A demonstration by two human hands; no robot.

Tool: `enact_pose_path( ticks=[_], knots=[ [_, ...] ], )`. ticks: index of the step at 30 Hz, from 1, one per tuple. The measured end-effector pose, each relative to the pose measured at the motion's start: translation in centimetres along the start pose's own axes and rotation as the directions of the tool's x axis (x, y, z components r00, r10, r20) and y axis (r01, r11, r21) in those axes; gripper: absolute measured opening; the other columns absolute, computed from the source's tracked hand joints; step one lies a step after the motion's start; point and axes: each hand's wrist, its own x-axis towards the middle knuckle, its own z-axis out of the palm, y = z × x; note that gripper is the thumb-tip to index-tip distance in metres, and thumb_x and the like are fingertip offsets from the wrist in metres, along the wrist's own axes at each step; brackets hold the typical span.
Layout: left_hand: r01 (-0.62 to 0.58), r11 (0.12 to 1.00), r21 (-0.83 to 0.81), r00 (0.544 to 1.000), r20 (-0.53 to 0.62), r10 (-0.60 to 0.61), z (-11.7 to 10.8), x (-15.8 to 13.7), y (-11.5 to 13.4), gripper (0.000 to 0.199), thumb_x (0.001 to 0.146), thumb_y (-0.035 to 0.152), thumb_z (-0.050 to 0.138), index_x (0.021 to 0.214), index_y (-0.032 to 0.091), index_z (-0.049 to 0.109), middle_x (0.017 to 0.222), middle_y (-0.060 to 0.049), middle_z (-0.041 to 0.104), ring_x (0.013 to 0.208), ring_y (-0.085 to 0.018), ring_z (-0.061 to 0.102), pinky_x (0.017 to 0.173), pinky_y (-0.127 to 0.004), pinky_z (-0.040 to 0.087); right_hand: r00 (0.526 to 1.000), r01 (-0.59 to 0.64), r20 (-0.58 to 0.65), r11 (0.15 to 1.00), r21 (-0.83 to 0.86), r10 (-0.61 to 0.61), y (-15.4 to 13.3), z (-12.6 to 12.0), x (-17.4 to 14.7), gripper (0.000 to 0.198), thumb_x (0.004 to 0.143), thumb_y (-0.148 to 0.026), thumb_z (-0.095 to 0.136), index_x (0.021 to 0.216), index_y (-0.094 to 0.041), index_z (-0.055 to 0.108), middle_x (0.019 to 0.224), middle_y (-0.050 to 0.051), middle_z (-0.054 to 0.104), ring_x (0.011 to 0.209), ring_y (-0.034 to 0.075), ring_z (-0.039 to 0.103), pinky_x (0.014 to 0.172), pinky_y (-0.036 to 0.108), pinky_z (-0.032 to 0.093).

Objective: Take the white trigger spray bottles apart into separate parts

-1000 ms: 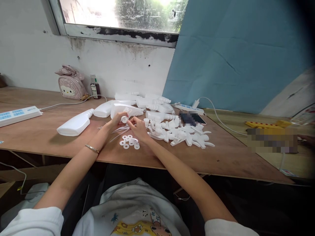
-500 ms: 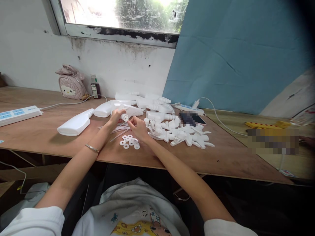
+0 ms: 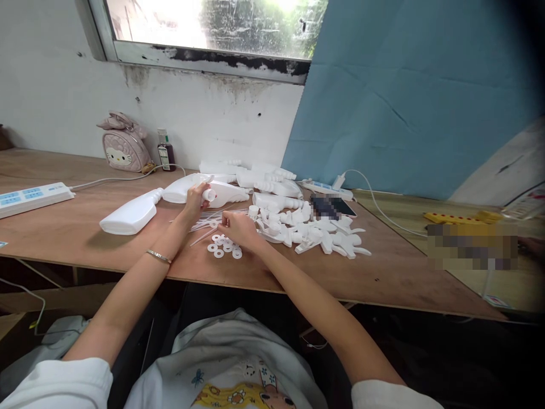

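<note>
My left hand point(image 3: 196, 200) is closed around a white trigger spray head point(image 3: 209, 195), its round collar facing me and to the right. Most of the head is hidden by my fingers. To the right and lower, my right hand point(image 3: 238, 227) is pinched just above the table, with what looks like a small white washer point(image 3: 213, 225) at its fingertips. Several flat white washers point(image 3: 218, 253) lie in a loose group below that hand. Thin white tubes point(image 3: 203, 236) lie between and behind my hands. To the right is a pile of white trigger spray heads point(image 3: 315, 233).
White plastic bottles point(image 3: 131, 213) lie on their sides at the left and along the back. A phone point(image 3: 343, 206), a power strip point(image 3: 36, 199), another strip point(image 3: 326, 187), a pink bag point(image 3: 123, 149) and a dark small bottle point(image 3: 166, 153) rest on the wooden table point(image 3: 357, 278).
My right hand has moved down and slightly left, away from the spray head's collar. My left hand has shifted a little left and turned the spray head so its collar shows more.
</note>
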Motion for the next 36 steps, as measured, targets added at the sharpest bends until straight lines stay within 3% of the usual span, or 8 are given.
enact_pose_path(
  ticks=[10,20,27,32,36],
  knots=[
    [0.026,0.997,-0.069,0.992,0.125,-0.017,0.1,0.3,-0.5,0.014,0.07,0.028,0.054,0.064,0.017,0.047,0.048,0.004,0.048,0.032,-0.004,0.033,0.034,-0.019,0.024,0.995,0.033,0.102,0.979,-0.201,-0.012,-0.6,-0.6,-0.6,0.021,0.079,-0.03,0.045,0.088,-0.018,0.06,0.084,0.009,0.066,0.08,0.023,0.061,0.065,0.029,0.04],
    [0.093,0.993,-0.071,0.977,0.2,-0.077,0.3,-0.1,-0.5,0.026,0.07,0.041,0.049,0.067,0.016,0.048,0.057,-0.001,0.058,0.039,-0.009,0.048,0.04,-0.021,0.035,0.995,0.028,0.101,0.969,-0.245,-0.004,-0.5,-0.5,-0.4,0.029,0.086,-0.037,0.037,0.095,-0.018,0.057,0.087,0.01,0.066,0.082,0.024,0.061,0.067,0.03,0.04],
    [0.115,0.992,0.041,0.973,0.198,-0.121,0.6,0.2,-1.1,0.038,0.074,0.052,0.043,0.067,0.015,0.051,0.056,-0.004,0.058,0.04,-0.012,0.049,0.038,-0.021,0.034,0.995,0.022,0.096,0.969,-0.248,0.002,-0.6,-0.6,-0.4,0.029,0.089,-0.035,0.034,0.1,-0.018,0.054,0.09,0.011,0.065,0.085,0.023,0.061,0.069,0.03,0.04],
    [0.03,0.983,0.18,0.984,0.17,-0.062,0.7,0.0,-2.0,0.037,0.075,0.043,0.052,0.05,0.016,0.046,0.038,0.002,0.042,0.032,-0.007,0.036,0.033,-0.018,0.022,0.994,0.053,0.108,0.968,-0.244,-0.027,-0.8,-0.3,-0.6,0.03,0.087,-0.037,0.037,0.098,-0.017,0.056,0.089,0.011,0.066,0.085,0.024,0.061,0.07,0.031,0.041],
    [-0.001,0.96,0.28,0.971,0.23,-0.066,1.1,-0.4,-2.2,0.033,0.072,0.036,0.06,0.05,0.015,0.047,0.037,0.001,0.045,0.032,-0.008,0.04,0.033,-0.018,0.026,0.992,0.077,0.12,0.967,-0.245,-0.048,-0.7,0.1,-0.6,0.03,0.086,-0.035,0.039,0.091,-0.015,0.06,0.087,0.012,0.067,0.083,0.025,0.062,0.069,0.031,0.042]
  ],
)
